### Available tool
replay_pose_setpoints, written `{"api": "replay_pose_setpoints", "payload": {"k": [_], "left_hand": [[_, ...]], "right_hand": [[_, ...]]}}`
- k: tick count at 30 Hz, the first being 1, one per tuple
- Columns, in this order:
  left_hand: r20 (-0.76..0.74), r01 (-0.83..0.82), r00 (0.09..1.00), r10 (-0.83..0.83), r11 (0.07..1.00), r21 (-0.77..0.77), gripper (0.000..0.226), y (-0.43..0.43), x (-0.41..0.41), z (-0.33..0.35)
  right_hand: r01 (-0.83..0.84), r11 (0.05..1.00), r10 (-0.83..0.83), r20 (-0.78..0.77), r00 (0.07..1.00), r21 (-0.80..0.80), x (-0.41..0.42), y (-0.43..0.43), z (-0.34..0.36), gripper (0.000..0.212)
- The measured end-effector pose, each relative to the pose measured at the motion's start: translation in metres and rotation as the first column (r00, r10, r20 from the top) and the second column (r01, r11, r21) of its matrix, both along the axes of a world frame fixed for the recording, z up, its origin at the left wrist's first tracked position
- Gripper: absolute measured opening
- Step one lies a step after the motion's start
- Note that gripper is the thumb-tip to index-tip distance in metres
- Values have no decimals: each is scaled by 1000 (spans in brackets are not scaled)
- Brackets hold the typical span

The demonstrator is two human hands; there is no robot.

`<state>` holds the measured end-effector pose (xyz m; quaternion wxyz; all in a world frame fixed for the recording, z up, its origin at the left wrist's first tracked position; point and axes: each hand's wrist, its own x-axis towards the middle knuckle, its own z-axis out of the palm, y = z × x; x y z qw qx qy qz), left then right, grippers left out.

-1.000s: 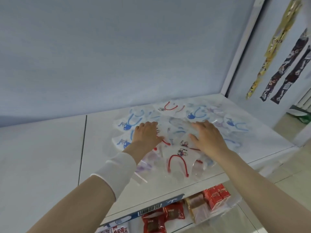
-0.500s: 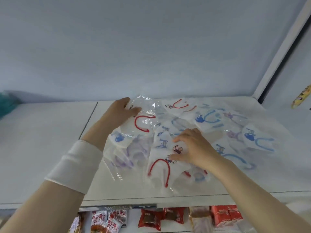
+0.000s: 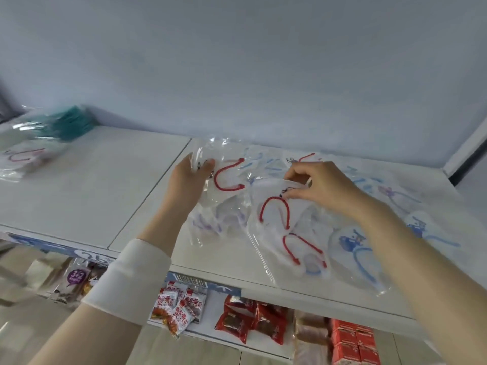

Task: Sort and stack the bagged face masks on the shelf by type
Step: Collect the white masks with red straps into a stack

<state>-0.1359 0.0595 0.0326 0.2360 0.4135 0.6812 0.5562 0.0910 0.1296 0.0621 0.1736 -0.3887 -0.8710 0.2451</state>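
Observation:
A loose heap of clear-bagged white face masks [image 3: 350, 241] covers the right half of the white shelf [image 3: 105, 185]; their ear loops are red, blue or purple. My left hand [image 3: 188, 180] grips one bagged red-loop mask [image 3: 228, 177] by its left edge, lifted a little above the heap. My right hand [image 3: 320, 184] pinches the top of another bagged red-loop mask [image 3: 274, 214] that hangs toward the shelf's front. At the far left lie a red-loop bag [image 3: 21, 156] and a stack of teal masks [image 3: 66, 122].
The shelf's front edge carries price labels [image 3: 189, 279]. On the lower shelf lie red snack packets [image 3: 253, 321], white-and-red packets [image 3: 176, 306] and red boxes [image 3: 354, 341]. A white upright post [image 3: 466, 148] bounds the shelf at the right.
My view has swung left. My left hand picked a red-loop bag off the heap and raised it; my right hand went from flat on the heap to pinching a second red-loop bag.

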Motion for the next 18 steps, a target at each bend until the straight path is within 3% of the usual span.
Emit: {"api": "replay_pose_setpoints", "payload": {"k": [2,5,8,11,13,15,16,18], "left_hand": [[-134,106,985,-110,994,-35,9,1,14,8],[-236,290,925,-299,954,-71,19,2,37,14],[-210,442,871,-444,895,-61,10,-1,50,11],[-190,427,877,-440,898,-107,20,2,47,-1],[-122,335,931,-343,939,-85,20,5,39,-11],[22,195,981,-194,979,-61,15,6,27,-22],[102,125,988,-119,990,-60,15,7,22,-27],[221,32,975,-14,996,-79,27,7,14,-35]], "right_hand": [[-125,982,101,167,981,143,-6,1,25,14],[-257,871,91,377,922,418,-22,2,44,20],[-273,711,76,315,946,648,-32,3,44,23],[-156,652,21,188,982,742,-31,8,34,44],[31,710,-77,33,997,703,-25,7,21,57],[244,789,-235,-89,968,564,-12,-2,1,56],[292,844,-318,-21,948,450,-4,-9,-12,57],[307,924,-370,335,867,227,10,-23,-38,70]]}}
